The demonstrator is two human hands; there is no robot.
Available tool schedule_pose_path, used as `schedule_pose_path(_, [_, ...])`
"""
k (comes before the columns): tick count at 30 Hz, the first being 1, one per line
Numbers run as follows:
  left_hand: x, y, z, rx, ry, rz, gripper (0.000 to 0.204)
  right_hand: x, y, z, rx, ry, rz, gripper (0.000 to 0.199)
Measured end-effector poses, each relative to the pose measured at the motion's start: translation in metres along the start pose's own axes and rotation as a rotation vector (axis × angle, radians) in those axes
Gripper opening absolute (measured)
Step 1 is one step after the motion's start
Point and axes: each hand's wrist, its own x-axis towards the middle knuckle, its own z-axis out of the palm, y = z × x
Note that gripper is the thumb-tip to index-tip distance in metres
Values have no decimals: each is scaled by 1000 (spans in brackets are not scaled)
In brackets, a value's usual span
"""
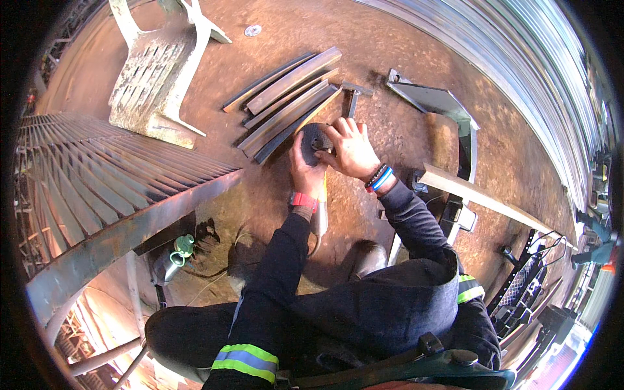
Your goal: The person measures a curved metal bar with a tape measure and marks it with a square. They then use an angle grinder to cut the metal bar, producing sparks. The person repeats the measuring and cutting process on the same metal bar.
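Note:
My left hand (305, 170) grips the head of a grinder (319, 218), whose silvery body runs down under my wrist. A dark round disc (314, 138) sits on the grinder's head. My right hand (350, 148) is closed over the disc's right side, fingers at its centre. Both hands work above the brown dirt floor, just below a bundle of curved metal strips (286, 104).
A metal grille frame (97, 188) lies at the left. A worn white plastic chair (156, 78) lies tipped at the top left. Angle-iron pieces (448, 107) and a long bar (494, 201) lie to the right. Corrugated sheet (520, 71) curves along the right. A green-tipped tool (179, 250) rests by my knee.

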Motion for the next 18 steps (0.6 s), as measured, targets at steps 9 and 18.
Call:
schedule_pose_path(9, [3, -6, -4, 165, -17, 56, 82, -2, 10, 13, -116, -142, -61, 39])
schedule_pose_path(18, [5, -11, -4, 190, 24, 61, 86, 10, 6, 6, -94, -62, -62, 44])
